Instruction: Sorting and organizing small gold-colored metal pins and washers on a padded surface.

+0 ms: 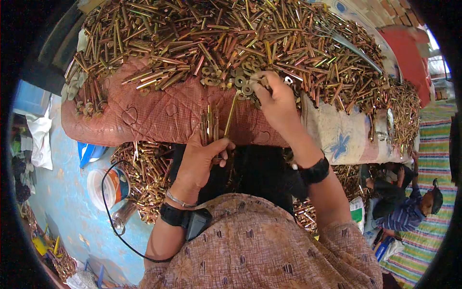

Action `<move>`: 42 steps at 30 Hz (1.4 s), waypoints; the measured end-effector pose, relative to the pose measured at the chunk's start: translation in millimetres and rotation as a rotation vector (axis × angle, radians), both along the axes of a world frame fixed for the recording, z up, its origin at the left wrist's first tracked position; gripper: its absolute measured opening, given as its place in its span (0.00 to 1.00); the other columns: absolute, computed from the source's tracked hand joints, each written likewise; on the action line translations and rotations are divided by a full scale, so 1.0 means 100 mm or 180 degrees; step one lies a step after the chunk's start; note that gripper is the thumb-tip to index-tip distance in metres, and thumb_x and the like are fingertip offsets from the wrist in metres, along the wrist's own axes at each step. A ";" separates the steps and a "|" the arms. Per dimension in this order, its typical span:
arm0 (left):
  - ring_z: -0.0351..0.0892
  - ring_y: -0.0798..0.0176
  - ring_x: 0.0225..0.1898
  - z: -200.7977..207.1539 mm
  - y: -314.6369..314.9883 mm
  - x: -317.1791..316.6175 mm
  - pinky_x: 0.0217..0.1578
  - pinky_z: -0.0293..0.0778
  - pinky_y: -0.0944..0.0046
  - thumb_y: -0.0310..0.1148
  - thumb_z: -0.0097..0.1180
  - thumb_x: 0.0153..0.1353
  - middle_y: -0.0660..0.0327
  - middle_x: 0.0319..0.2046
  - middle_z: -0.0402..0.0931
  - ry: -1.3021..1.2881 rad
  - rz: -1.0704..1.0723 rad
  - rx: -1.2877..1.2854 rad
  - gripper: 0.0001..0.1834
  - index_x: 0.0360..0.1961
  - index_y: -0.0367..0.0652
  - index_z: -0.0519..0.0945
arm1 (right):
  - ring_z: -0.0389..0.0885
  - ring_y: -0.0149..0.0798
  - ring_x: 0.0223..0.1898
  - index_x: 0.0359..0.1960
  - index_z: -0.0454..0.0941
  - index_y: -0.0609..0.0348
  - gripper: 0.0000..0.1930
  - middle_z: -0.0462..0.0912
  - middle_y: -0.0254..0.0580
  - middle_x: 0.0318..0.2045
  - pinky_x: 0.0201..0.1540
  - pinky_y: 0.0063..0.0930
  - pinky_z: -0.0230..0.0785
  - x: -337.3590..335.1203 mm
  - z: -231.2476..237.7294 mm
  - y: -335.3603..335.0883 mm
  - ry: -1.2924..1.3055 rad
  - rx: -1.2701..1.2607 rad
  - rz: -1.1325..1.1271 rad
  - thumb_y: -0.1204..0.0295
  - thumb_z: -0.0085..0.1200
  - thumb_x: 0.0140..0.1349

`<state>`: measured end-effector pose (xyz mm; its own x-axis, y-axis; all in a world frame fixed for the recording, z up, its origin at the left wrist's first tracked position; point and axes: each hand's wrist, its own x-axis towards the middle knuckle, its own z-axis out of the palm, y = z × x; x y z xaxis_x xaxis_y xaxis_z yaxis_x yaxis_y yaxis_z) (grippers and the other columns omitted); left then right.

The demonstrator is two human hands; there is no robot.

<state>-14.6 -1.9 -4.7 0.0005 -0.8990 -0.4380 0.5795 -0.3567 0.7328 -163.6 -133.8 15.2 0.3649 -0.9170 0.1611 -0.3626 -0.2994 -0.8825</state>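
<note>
At frame centre, the left hand (202,155) is closed around a bundle of slender gold-coloured metal fasteners (210,127). At upper centre, the right hand (278,100), fingers curled, meets flat ring-shaped brass-coloured metal washers (240,81); its grip cannot be determined.

The left hand (199,159) is closed in a grip, thumb pointing right, with the left forearm (162,241) rising from below it, while ahead and to the right of that grip the right hand (278,103) is curled inward, the right forearm (329,202) behind it.
</note>
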 end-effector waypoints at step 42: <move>0.70 0.71 0.18 0.00 0.05 0.04 0.17 0.67 0.73 0.26 0.54 0.53 0.61 0.23 0.74 -0.0114 -0.0390 -0.0091 0.09 0.35 0.39 0.70 | 0.76 0.42 0.37 0.39 0.67 0.62 0.07 0.76 0.53 0.36 0.41 0.34 0.72 0.08 -0.21 0.04 -0.3783 0.2485 0.0040 0.73 0.41 0.63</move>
<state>-10.9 3.3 -4.4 -0.0949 -0.9053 -0.4140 0.5061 -0.4020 0.7631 -155.6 -130.0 -5.6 0.3817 -0.9094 -0.1651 0.6985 0.4009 -0.5927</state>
